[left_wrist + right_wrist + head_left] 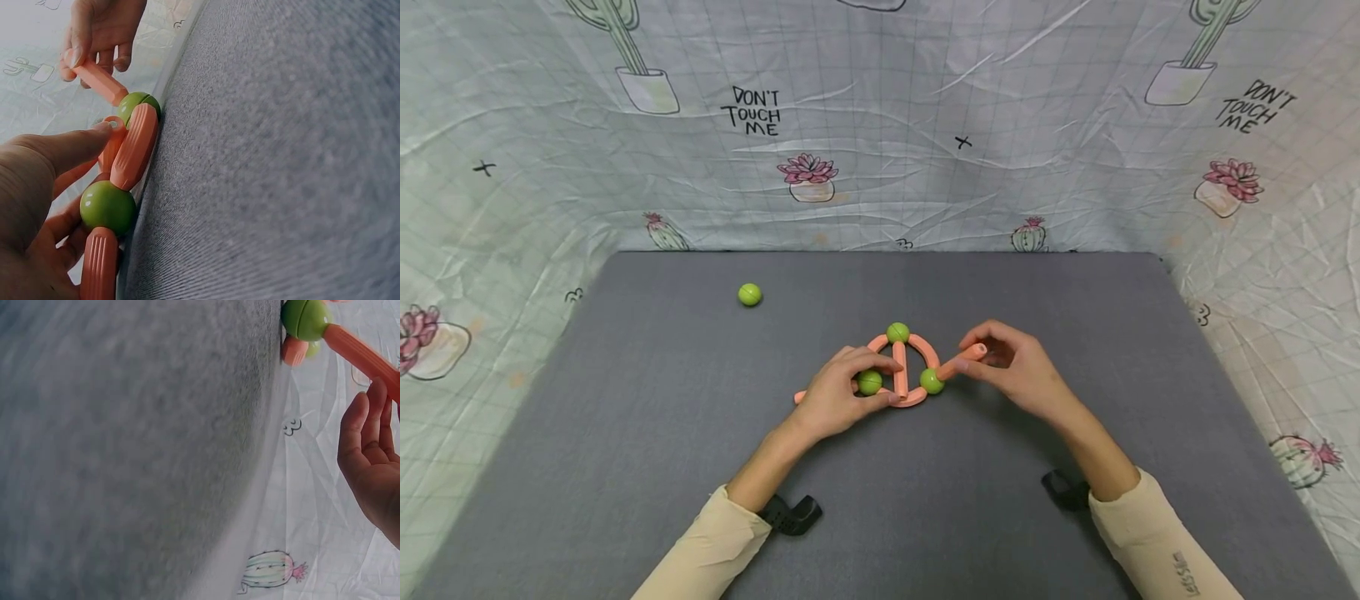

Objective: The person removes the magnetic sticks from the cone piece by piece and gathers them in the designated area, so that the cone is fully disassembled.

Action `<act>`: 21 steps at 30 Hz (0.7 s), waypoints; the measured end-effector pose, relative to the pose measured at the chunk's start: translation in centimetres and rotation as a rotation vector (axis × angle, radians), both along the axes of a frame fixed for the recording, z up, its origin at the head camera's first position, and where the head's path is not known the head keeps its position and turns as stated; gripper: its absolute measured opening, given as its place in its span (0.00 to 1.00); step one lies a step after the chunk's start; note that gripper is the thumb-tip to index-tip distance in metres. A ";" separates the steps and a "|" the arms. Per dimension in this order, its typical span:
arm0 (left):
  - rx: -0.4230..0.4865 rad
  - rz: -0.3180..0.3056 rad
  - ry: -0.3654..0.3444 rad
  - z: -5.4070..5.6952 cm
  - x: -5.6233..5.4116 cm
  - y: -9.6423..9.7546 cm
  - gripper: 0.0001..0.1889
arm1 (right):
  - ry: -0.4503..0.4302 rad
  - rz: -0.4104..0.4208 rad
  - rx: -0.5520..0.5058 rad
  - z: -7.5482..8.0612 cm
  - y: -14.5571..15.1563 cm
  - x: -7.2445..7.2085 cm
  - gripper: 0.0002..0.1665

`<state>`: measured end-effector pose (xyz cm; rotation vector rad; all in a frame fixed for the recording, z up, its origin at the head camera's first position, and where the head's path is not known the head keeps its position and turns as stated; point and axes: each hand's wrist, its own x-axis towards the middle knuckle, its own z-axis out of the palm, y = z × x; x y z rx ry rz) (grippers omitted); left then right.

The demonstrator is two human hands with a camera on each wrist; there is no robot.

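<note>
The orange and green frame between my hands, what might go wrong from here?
The right hand pinches the slanted stick toward its far end, so a sideways push might twist the frame at the green ball it meets. If the left hand loosens on the middle stick, that stick could shift. The separate ball might roll if bumped.

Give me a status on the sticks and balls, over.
Left grip holding middle stick. Right grip pinching outer stick, end against right ball. Lone ball sits apart, not in the way.

Soft light fills the head view; the grey mat (137, 450) blurs in both wrist views.
</note>
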<state>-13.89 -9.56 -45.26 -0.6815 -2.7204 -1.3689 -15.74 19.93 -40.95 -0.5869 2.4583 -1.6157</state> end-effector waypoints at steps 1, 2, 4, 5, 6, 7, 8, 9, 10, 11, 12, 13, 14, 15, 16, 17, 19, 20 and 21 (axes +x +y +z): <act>-0.002 0.001 -0.002 0.0 0.0 -0.1 0.19 | -0.004 -0.002 0.008 0.0 0.1 0.0 0.14; -0.004 0.002 -0.004 0.0 -0.1 -0.1 0.19 | -0.007 -0.005 0.019 0.1 0.2 0.0 0.14; -0.012 0.005 -0.013 0.2 -0.1 -0.2 0.19 | -0.015 -0.010 0.037 0.1 0.5 0.1 0.13; -0.014 0.006 -0.013 0.2 -0.2 -0.2 0.19 | -0.018 -0.015 0.048 0.1 0.7 0.1 0.14; -0.016 0.007 -0.011 0.2 -0.2 -0.3 0.19 | -0.022 -0.018 0.055 0.1 0.8 0.1 0.14; -0.016 0.007 -0.008 0.2 -0.3 -0.2 0.19 | -0.022 -0.022 0.064 0.1 1.0 0.1 0.13; -0.014 0.007 -0.004 0.2 -0.3 -0.2 0.19 | -0.021 -0.026 0.073 0.2 1.2 0.1 0.13; -0.013 0.007 -0.001 0.3 -0.3 -0.1 0.19 | -0.021 -0.027 0.082 0.2 1.4 0.1 0.13; -0.010 0.005 0.005 0.3 -0.4 -0.1 0.19 | -0.019 -0.028 0.091 0.2 1.6 0.1 0.14; -0.007 0.003 0.012 0.3 -0.4 0.0 0.19 | -0.017 -0.029 0.101 0.2 1.8 0.1 0.14; -0.004 0.001 0.015 0.3 -0.4 0.0 0.19 | -0.015 -0.026 0.108 0.2 2.0 0.1 0.13; -0.003 -0.003 0.016 0.3 -0.4 0.0 0.19 | -0.017 -0.025 0.118 0.2 2.2 0.2 0.13; -0.004 -0.005 0.016 0.3 -0.3 0.0 0.19 | -0.022 -0.020 0.125 0.1 2.3 0.2 0.12; -0.006 -0.005 0.013 0.3 -0.3 0.0 0.19 | -0.030 -0.013 0.130 0.1 2.5 0.3 0.12; -0.006 -0.005 0.014 0.3 -0.2 0.0 0.19 | -0.040 -0.005 0.132 0.1 2.6 0.3 0.12; -0.007 -0.004 0.013 0.3 -0.2 -0.1 0.19 | -0.056 0.004 0.129 0.0 2.7 0.4 0.12; -0.008 0.001 0.013 0.2 -0.1 -0.2 0.19 | -0.090 0.021 0.125 -0.2 2.8 0.4 0.13; -0.007 0.004 0.016 0.2 -0.1 -0.2 0.19 | -0.102 0.030 0.125 -0.2 2.9 0.3 0.14; -0.004 0.005 0.021 0.2 -0.2 -0.2 0.19 | -0.112 0.036 0.130 -0.3 2.9 0.3 0.14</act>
